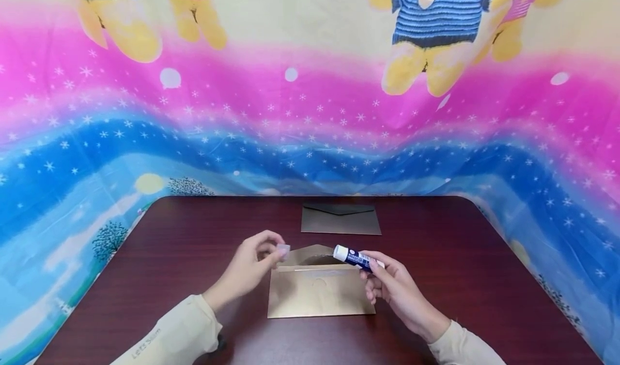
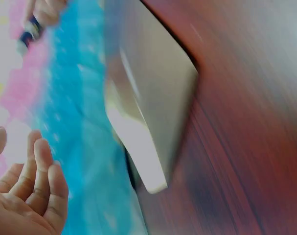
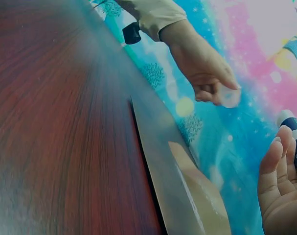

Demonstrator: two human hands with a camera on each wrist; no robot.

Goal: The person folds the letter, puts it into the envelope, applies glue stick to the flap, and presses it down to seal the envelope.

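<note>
My right hand (image 1: 394, 280) grips a glue stick (image 1: 357, 257) with a dark blue label, its white end pointing left above the envelope. To the left, my left hand (image 1: 253, 261) pinches a small translucent cap (image 1: 283, 251) between thumb and fingers. The cap shows as clear and round in the right wrist view (image 3: 230, 97). Beneath both hands a gold envelope (image 1: 319, 300) lies on the table, its pointed flap (image 1: 317, 251) raised away from me. In the left wrist view the envelope (image 2: 163, 83) is blurred.
A second, darker envelope (image 1: 341, 222) with its flap folded down lies near the table's far edge. The reddish-brown table (image 1: 194, 236) has rounded far corners. Behind it hangs a printed cloth (image 1: 290, 112) in pink and blue.
</note>
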